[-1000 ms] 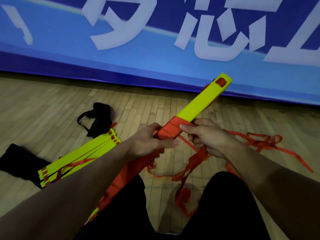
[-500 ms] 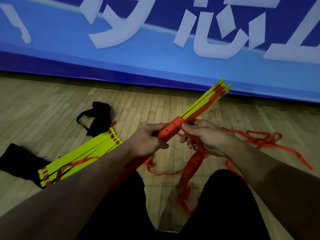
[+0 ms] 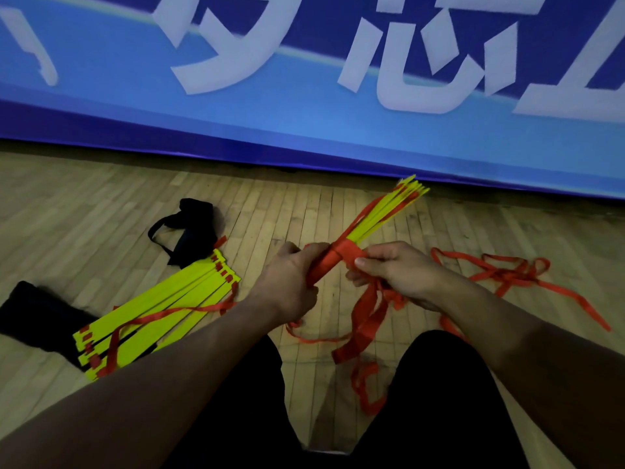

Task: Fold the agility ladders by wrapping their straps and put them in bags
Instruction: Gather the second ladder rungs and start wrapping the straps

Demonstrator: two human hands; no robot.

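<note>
I see a blue banner (image 3: 304,123) with big white characters filling the top, standing along the far edge of a wooden floor (image 3: 101,204). My legs in black shorts (image 3: 439,401) spread toward the bottom of the view, with floor showing between them.

On the floor to my left lies a second ladder (image 3: 159,309), its yellow rungs stacked flat and fanned a little, a red strap looping across them. Its near end rests against a black bag (image 3: 30,316). Another black bag (image 3: 192,231), with a strap loop, lies just beyond its far end.

Between my hands I hold the ladder (image 3: 382,211) I am working on: a bunch of yellow rungs pointing up and right toward the banner, splaying apart at the far tips. Red strap (image 3: 346,252) is wound tight round its middle.

My left hand (image 3: 291,282) is closed round the wrapped part of the bundle, fingers curled about it. My right hand (image 3: 395,269) pinches the strap at the edge of the winding, thumb on top, fingers curled beneath.

From under the right hand the loose strap hangs down between my knees in folds and loops. More of it trails in a tangle (image 3: 500,275) over the floor on my right.
</note>
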